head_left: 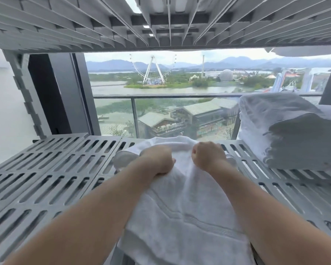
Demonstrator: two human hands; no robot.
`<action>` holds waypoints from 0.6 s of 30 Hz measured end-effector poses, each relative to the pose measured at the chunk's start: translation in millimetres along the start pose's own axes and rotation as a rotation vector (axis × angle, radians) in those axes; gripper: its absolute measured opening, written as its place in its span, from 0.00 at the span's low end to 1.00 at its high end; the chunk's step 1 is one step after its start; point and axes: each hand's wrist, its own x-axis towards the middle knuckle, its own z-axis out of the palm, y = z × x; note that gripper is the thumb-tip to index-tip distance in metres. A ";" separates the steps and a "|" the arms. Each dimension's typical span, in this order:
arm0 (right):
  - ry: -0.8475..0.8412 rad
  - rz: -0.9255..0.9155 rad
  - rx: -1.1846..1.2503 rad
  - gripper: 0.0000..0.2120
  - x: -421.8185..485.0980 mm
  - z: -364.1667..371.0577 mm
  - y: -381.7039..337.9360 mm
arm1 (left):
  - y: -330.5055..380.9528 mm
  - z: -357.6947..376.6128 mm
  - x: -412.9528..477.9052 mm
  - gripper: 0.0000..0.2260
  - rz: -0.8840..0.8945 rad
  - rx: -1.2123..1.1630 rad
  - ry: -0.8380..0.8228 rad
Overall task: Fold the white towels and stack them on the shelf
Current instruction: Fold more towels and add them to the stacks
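Facing a grey slotted shelf point(52, 165) set before a window point(115, 104), with a second tier point(75, 27) of the same ribbed plastic hanging close overhead. Looking out through the glass past a balcony rail point(180, 96) at water, low roofs, a Ferris wheel point(152, 70) and hazy hills.

Reaching both bare forearms forward over a towel point(182, 207) lying along the middle of the shelf, running from the near edge toward the window (white, with a woven band crossing it near the front). Clutching its far part with the left hand point(159, 159), curled into a fist and bunching cloth beneath the knuckles. Gripping likewise with the right hand point(208, 153), just beside the left, closed tight on the fabric. Holding a raised wrinkle of cloth gathered between the two fists, with the towel's far edge showing just beyond them, rumpled and lifting slightly off the slats.

Sharing the tier with a stack point(287, 131) of folded white towels, sitting well to the right and farther back, near the window and apart from the towel in hand. Glimpsing a white edge at the upper right, under the top tier, too cropped to identify.
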 end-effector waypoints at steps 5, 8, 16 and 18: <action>-0.131 0.104 0.046 0.21 9.1 -2.8 3.2 | 6.4 13.8 -15.1 0.17 -0.027 -0.056 0.127; -0.012 0.160 -0.056 0.27 8.1 -2.3 4.4 | 6.1 12.1 -27.1 0.17 -0.181 -0.049 0.274; 0.008 0.273 0.126 0.14 3.5 -3.4 23.3 | -1.3 8.5 -38.0 0.25 -0.431 -0.032 0.154; 0.008 0.286 0.227 0.15 1.6 -4.0 25.8 | -7.0 1.2 -28.6 0.27 -0.433 -0.176 0.063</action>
